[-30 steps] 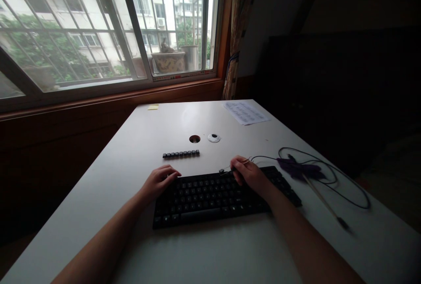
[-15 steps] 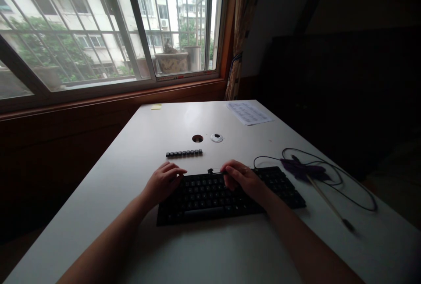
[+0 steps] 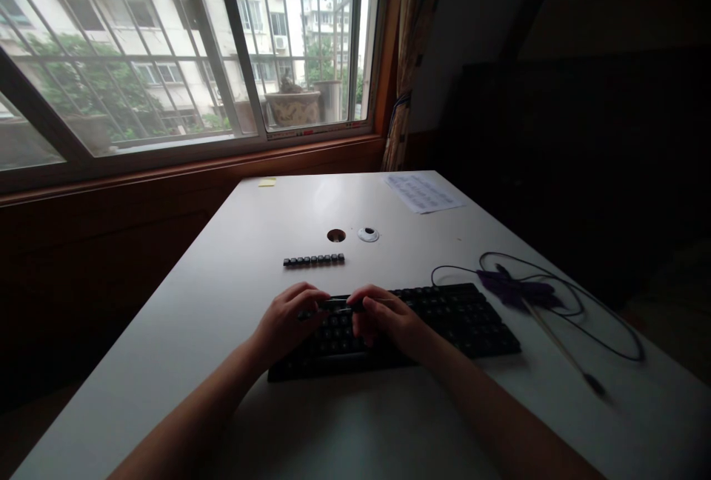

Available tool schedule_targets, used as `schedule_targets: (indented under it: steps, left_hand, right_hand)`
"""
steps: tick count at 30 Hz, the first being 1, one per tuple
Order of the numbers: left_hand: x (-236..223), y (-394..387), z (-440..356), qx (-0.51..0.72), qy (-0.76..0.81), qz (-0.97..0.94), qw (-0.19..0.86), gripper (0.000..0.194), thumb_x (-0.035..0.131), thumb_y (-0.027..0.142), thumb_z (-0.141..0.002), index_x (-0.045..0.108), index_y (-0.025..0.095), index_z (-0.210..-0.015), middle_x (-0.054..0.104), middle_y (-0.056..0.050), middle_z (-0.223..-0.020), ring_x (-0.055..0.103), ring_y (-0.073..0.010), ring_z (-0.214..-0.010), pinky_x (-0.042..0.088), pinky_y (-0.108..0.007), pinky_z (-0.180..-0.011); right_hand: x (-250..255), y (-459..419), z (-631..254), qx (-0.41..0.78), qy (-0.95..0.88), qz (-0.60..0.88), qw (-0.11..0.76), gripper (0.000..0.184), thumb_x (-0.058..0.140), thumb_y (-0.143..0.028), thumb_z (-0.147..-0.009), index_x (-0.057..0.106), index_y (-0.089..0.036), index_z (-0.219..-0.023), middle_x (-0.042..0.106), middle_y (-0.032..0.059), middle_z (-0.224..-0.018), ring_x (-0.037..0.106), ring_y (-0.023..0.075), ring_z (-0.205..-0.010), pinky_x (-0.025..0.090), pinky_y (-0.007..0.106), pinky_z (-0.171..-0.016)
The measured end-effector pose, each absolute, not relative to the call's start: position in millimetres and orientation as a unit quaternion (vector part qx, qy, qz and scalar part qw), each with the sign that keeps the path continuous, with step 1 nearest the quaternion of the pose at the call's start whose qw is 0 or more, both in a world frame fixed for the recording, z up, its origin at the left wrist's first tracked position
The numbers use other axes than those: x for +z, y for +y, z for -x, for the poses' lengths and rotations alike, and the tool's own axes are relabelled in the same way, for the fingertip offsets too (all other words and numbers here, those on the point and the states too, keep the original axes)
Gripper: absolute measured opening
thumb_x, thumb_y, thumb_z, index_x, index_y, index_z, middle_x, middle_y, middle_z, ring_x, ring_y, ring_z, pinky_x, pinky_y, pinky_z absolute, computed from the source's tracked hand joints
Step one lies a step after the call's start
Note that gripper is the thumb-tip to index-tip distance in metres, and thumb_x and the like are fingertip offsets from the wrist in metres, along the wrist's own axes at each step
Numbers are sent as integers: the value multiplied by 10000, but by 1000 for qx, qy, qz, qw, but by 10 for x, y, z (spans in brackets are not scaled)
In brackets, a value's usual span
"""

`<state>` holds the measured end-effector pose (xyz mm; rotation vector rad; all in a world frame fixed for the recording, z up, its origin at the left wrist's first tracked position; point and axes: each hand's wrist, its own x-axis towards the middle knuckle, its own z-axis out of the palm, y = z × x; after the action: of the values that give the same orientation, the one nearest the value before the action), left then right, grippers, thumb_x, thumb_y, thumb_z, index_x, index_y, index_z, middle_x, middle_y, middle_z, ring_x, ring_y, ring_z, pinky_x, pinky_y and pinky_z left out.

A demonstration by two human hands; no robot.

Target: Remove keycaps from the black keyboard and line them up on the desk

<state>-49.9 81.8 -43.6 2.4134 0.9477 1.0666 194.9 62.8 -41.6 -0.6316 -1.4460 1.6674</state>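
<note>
A black keyboard [image 3: 449, 321] lies on the white table under both hands. My right hand [image 3: 386, 317] is closed over its middle in a pinch around a thin, dark-handled tool with fine wire, which looks like a keycap puller [image 3: 355, 305]. Over the keyboard's left part, my left hand [image 3: 294, 313] curls thumb and forefinger around the puller's left end, where a small black keycap [image 3: 326, 303] seems to be pinched, mostly hidden. Beyond the hands stands a straight row of several black keycaps [image 3: 314, 261].
Right of the keyboard lie a looped black cable [image 3: 605, 347], a purple cloth [image 3: 516, 289] and a thin stick with a dark brush-like end [image 3: 566, 354]. Farther back are a round hole [image 3: 336, 235], a white cap [image 3: 368, 235], printed papers [image 3: 425, 193] and a yellow note [image 3: 267, 182].
My right hand has moved left with the puller, and my left hand has moved right to meet it. The keycap at the puller's end is now between the left fingers.
</note>
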Motion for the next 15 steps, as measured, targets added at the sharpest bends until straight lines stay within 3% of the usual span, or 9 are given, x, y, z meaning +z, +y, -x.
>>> schedule_targets:
  steps: [6, 15]
  left_hand:
    - [-437, 835, 491, 405, 309, -845, 164, 126, 604, 147, -880, 656, 181, -990, 641, -49, -888, 620, -132, -765, 515, -244, -682]
    - [-417, 798, 500, 410, 293, -851, 148, 148, 581, 75, -827, 617, 166, -938, 598, -37, -847, 598, -118, -714, 497, -225, -634]
  right_hand:
    - [-434, 634, -1956, 674, -560, 248, 413, 271, 464, -381, -989, 577, -159, -1096, 675, 36, -732, 589, 104, -557, 444, 218, -537]
    - [-438, 628, -1956, 677, -567, 239, 404, 254, 477, -356, -982, 592, -149, -1075, 681, 39, -714, 602, 109, -564, 454, 219, -546]
